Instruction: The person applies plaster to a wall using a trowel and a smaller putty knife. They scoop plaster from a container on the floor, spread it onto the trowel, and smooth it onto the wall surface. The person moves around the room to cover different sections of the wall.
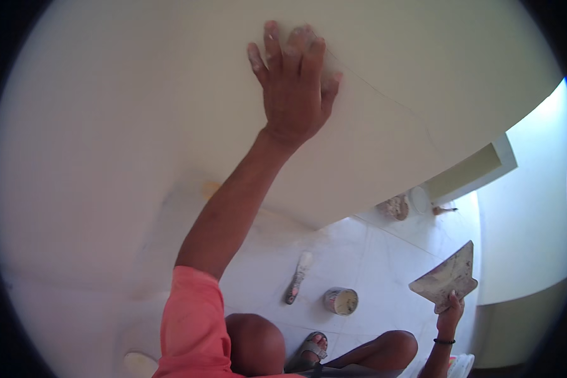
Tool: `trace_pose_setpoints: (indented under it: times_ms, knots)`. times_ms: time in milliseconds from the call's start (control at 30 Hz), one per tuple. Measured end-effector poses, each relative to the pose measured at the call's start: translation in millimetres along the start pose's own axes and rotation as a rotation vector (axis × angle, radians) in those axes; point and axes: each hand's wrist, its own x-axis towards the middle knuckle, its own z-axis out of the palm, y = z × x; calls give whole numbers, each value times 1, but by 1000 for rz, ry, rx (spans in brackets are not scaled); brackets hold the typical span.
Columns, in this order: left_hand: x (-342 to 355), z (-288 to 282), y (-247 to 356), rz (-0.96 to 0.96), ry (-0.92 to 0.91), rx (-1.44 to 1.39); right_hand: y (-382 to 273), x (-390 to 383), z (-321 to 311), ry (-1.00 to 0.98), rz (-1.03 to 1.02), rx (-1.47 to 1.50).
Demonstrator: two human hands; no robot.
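Observation:
My left hand [294, 88] lies against the pale wall [151, 101], fingers spread and their tips dusted white. A thin dark crack line [384, 94] runs from beside its fingers down to the right. At the lower right, my right hand [450, 310] grips a wide, flat, trapezoid putty spreader [444, 277], smeared with dried filler and held away from the wall. A putty knife [299, 277] with a whitened blade lies on the floor between my arms. Beside it stands a small open tin [341, 302] with pale paste inside.
Under the wall's lower edge, a container of lumpy material [395, 207] sits on the white tiled floor [384, 264] next to a round white lid [420, 199] and a brush-like tool [444, 210]. A pale ledge [472, 167] juts out at the right. My knees and sandalled foot are close below.

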Motion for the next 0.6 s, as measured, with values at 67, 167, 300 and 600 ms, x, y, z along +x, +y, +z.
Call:
trace_pose_setpoints:
  times_ms: [67,167,300,600]
  knots:
    - [8,-4,9,-25,34,28,-10,-6,-21,71,-9,-84]
    - [6,-1,-21,76,87,-3,34,-12,17,125,26,-22]
    - [15,15,-17,35,322,16,31,-11,32,151,-3,-34]
    - [66,0,8,222,452,10,17,-14,31,130,63,10]
